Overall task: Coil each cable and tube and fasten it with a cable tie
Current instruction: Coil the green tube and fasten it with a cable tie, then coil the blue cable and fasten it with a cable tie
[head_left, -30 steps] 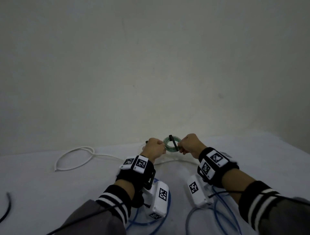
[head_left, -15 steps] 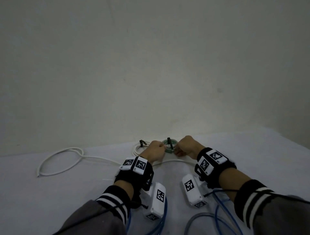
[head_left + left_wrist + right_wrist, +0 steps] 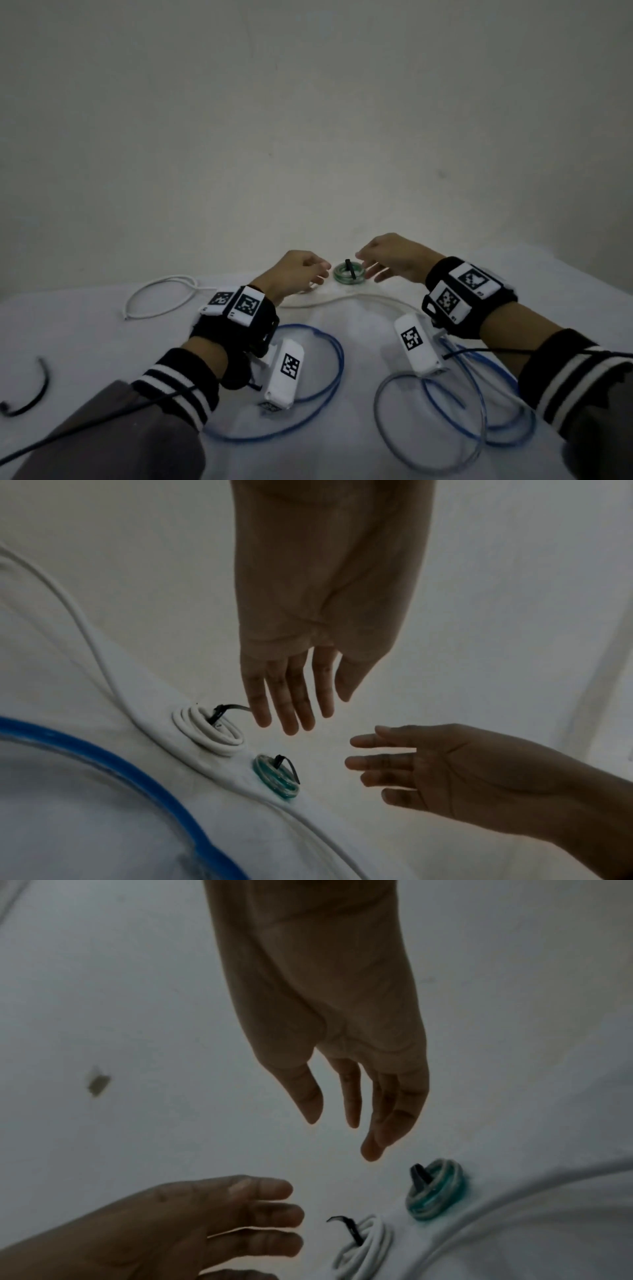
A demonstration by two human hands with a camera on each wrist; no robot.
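Observation:
A small green tube coil lies on the white table beside the wall, and the tail of its black cable tie sticks up. My left hand hovers just left of it, fingers straight and holding nothing. My right hand hovers just right of it, also open and apart from the coil. In the left wrist view the green coil lies next to a tied white cable coil. The right wrist view shows the same green coil and white coil below my open fingers.
A loose white cable loops at the left and runs on across the table. Loose blue cables and a grey cable lie near my forearms. A black cable lies at the far left. The wall stands close behind.
Both hands held the green coil and its tie above the table; they lowered it, let go, opened and drew apart. The coil now lies on the table.

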